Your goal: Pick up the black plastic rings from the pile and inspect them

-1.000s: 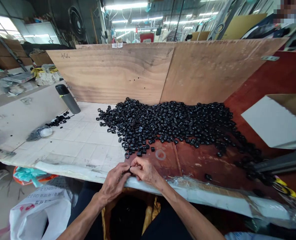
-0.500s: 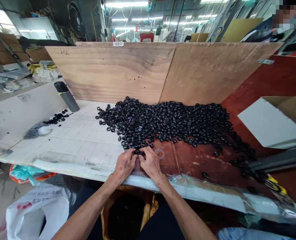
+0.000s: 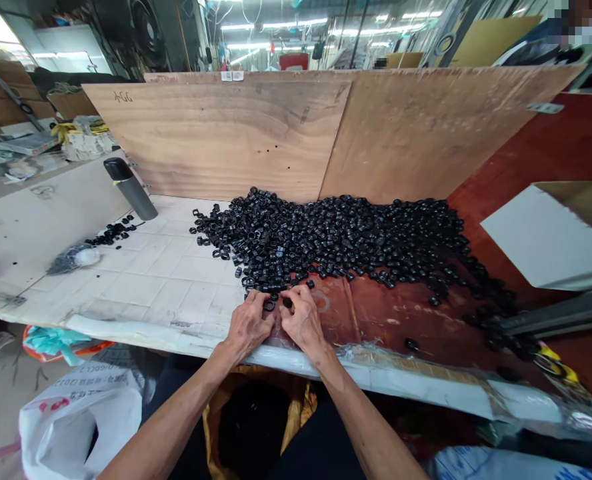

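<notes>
Bearing "GG", a board (image 3: 216,137) backs glossy black rings (image 3: 296,230); left grip (image 3: 249,321) pinches one, right grip (image 3: 302,321) a black piece (image 3: 287,303).

Before me the small rings (image 3: 336,233) are glossy black; my tabletop (image 3: 146,287) is faintly gridded white at left, red-brown at right; the far board (image 3: 216,140) shows tan wood grain.
</notes>
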Motion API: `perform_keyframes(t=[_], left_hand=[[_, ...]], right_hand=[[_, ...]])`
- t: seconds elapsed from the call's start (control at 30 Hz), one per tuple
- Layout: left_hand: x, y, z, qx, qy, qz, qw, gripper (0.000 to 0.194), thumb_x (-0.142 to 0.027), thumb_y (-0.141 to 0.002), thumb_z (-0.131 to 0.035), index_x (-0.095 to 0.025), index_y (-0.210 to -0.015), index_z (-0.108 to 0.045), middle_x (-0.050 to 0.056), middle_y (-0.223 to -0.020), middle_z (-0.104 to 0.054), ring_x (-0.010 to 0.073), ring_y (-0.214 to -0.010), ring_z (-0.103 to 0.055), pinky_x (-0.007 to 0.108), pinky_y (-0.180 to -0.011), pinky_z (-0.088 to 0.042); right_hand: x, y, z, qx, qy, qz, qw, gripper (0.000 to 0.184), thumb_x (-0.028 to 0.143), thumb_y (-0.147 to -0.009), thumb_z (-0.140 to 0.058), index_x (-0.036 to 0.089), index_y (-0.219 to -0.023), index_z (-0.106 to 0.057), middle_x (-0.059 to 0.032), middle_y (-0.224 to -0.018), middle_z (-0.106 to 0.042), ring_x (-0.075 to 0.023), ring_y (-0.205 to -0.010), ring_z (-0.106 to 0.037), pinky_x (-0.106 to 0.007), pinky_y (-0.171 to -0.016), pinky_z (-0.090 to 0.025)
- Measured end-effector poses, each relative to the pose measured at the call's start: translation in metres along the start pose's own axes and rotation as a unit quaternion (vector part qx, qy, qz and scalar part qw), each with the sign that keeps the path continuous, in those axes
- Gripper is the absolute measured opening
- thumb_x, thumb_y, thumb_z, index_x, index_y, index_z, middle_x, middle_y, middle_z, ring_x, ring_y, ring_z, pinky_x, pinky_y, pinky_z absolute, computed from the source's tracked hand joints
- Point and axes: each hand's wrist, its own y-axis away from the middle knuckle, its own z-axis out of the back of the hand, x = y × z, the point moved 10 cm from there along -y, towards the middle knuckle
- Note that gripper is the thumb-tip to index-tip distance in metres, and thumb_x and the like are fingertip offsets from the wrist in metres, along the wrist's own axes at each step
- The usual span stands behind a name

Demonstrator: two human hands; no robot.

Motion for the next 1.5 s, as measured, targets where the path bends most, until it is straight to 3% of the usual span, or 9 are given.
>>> perform_keyframes(t=[0.17,0.37,0.47,0.57,0.7,0.87,1.03,1.27,1.5], left_hand=[[0.018,0.001,0.000,0.001,0.103,0.077,0.992,0.017,-0.017,-0.078,-0.067,-0.019,-0.095,-0.068,0.003,-0.083,-0.068,0.0193,-0.072,-0.067,0.034,-0.073,-0.055],[0.033,0.018,-0.011,0.014,0.483,0.227,0.846,0.041,-0.036,-0.081,-0.076,-0.015,-0.113,-0.062,0.004,-0.085,-0.075,0.0187,-0.075,-0.075,0.034,-0.079,-0.060],[0.026,0.019,-0.008,0.023,0.525,0.225,0.821,0.041,-0.037,-0.078,-0.082,-0.014,-0.108,-0.066,0.005,-0.087,-0.077,0.0176,-0.077,-0.075,0.033,-0.083,-0.060],[0.026,0.017,-0.003,0.010,0.528,0.220,0.821,0.038,-0.035,-0.075,-0.085,-0.015,-0.104,-0.070,0.004,-0.089,-0.076,0.0146,-0.074,-0.071,0.029,-0.079,-0.059],[0.029,0.016,-0.003,0.000,0.530,0.212,0.821,0.037,-0.035,-0.075,-0.085,-0.016,-0.104,-0.072,0.004,-0.089,-0.075,0.0154,-0.076,-0.070,0.029,-0.079,-0.057],[0.031,0.017,-0.003,-0.006,0.519,0.205,0.830,0.036,-0.033,-0.075,-0.085,-0.017,-0.104,-0.073,0.004,-0.096,-0.076,0.0159,-0.083,-0.070,0.029,-0.084,-0.056],[0.030,0.017,0.000,-0.009,0.493,0.193,0.848,0.034,-0.032,-0.075,-0.084,-0.018,-0.104,-0.073,0.005,-0.101,-0.076,0.0174,-0.090,-0.070,0.030,-0.087,-0.055],[0.025,0.016,-0.002,0.009,0.472,0.155,0.868,0.030,-0.034,-0.083,-0.078,-0.020,-0.108,-0.072,0.006,-0.108,-0.077,0.0212,-0.099,-0.072,0.035,-0.096,-0.055],[0.027,0.017,0.001,-0.010,0.442,0.145,0.885,0.029,-0.034,-0.080,-0.079,-0.020,-0.105,-0.074,0.005,-0.109,-0.073,0.0195,-0.096,-0.070,0.032,-0.092,-0.056]], right_hand=[[0.000,-0.001,0.003,-0.003,-0.059,-0.031,0.998,0.018,0.016,-0.085,-0.057,0.018,-0.094,-0.072,-0.0097,-0.095,-0.068,-0.0216,-0.078,-0.066,-0.034,-0.075,-0.055],[-0.003,0.002,-0.018,0.101,-0.294,-0.118,0.943,0.030,0.030,-0.086,-0.063,0.020,-0.113,-0.068,-0.0047,-0.097,-0.073,-0.0181,-0.077,-0.069,-0.030,-0.072,-0.057],[-0.001,0.004,-0.022,0.132,-0.341,-0.141,0.920,0.024,0.030,-0.084,-0.066,0.021,-0.105,-0.069,-0.0032,-0.094,-0.073,-0.0189,-0.081,-0.070,-0.031,-0.077,-0.058],[0.001,0.004,-0.023,0.138,-0.360,-0.137,0.913,0.024,0.031,-0.079,-0.073,0.021,-0.100,-0.067,-0.0029,-0.095,-0.071,-0.0191,-0.084,-0.069,-0.031,-0.079,-0.059],[-0.001,0.000,-0.016,0.082,-0.294,-0.095,0.948,0.016,0.033,-0.083,-0.071,0.020,-0.092,-0.071,-0.0068,-0.102,-0.070,-0.0201,-0.090,-0.069,-0.029,-0.076,-0.060],[-0.006,0.002,-0.016,0.049,-0.278,-0.102,0.954,0.033,0.032,-0.085,-0.072,0.020,-0.116,-0.069,-0.0083,-0.103,-0.075,-0.0198,-0.084,-0.072,-0.032,-0.078,-0.060],[0.015,0.000,-0.007,0.061,-0.251,-0.009,0.966,0.016,0.026,-0.089,-0.067,0.021,-0.101,-0.076,-0.0097,-0.110,-0.072,-0.0233,-0.103,-0.069,-0.035,-0.089,-0.058],[0.005,0.001,-0.011,0.054,-0.264,-0.067,0.961,0.029,0.034,-0.083,-0.075,0.021,-0.109,-0.070,-0.0050,-0.093,-0.074,-0.0192,-0.077,-0.070,-0.032,-0.075,-0.059],[0.017,-0.001,-0.002,0.055,-0.216,-0.028,0.974,0.013,0.035,-0.088,-0.070,0.022,-0.089,-0.072,-0.0047,-0.090,-0.073,-0.0200,-0.082,-0.068,-0.030,-0.074,-0.056]])
